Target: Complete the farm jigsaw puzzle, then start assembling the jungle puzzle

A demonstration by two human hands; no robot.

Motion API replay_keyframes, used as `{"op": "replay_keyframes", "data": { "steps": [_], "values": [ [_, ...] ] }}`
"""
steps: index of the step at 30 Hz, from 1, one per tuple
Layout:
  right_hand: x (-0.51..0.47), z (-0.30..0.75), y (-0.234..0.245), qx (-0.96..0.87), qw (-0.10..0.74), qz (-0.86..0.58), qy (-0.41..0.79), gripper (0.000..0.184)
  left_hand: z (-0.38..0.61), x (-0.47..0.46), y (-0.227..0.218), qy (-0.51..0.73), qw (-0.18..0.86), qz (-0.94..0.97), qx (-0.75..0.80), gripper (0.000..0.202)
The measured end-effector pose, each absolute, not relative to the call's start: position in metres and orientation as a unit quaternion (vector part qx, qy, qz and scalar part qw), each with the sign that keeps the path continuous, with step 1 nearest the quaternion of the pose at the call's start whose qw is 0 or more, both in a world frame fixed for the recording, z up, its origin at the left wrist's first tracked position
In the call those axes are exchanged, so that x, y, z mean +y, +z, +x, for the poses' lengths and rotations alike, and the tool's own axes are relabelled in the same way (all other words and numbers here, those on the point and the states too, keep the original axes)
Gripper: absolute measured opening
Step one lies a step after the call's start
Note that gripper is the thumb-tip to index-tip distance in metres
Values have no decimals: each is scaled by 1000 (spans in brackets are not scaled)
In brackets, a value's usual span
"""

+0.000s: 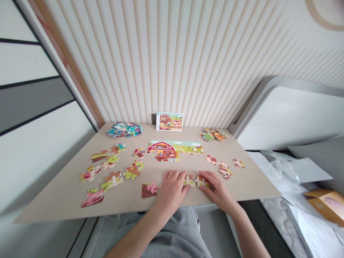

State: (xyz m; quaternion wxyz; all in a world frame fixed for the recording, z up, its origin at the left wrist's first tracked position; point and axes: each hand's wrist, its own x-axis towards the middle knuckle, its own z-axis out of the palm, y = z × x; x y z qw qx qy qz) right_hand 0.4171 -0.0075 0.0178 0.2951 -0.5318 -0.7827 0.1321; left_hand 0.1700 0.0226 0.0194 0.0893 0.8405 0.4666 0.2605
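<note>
Beige worktop (129,211), near edge, and a live risk right there: two fence jigsaw pieces (196,181) butted end to end between both hands, liable to slide apart or skew under uneven pressure, with a stray wrist also a danger to the loose jigsaw piece (149,190) nearby. Left hand (172,188) flat and low, fingers (183,177) together against the left end; right hand (217,188) angled in, fingers (205,177) over the right end. Grip or mere touch? Impossible to tell. Barn jigsaw section (162,150) just beyond.
</note>
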Motion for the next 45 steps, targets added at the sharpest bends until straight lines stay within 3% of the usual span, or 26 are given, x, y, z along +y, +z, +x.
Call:
{"op": "replay_keyframes", "data": {
  "steps": [8, 20, 34, 45],
  "values": [
    [-2, 416, 17, -790, 284, -526, 137, 51, 169, 21, 22, 265, 113, 844, 453, 31],
    [13, 416, 46, -822, 187, -521, 131, 49, 159, 20, 23, 289, 193, 840, 417, 33],
    [12, 409, 68, -836, 111, -526, 108, 42, 160, 22, 21, 297, 188, 845, 403, 34],
    [-10, 401, 68, -842, 100, -526, 64, 40, 162, 23, 19, 296, 175, 857, 385, 32]
  ]
}}
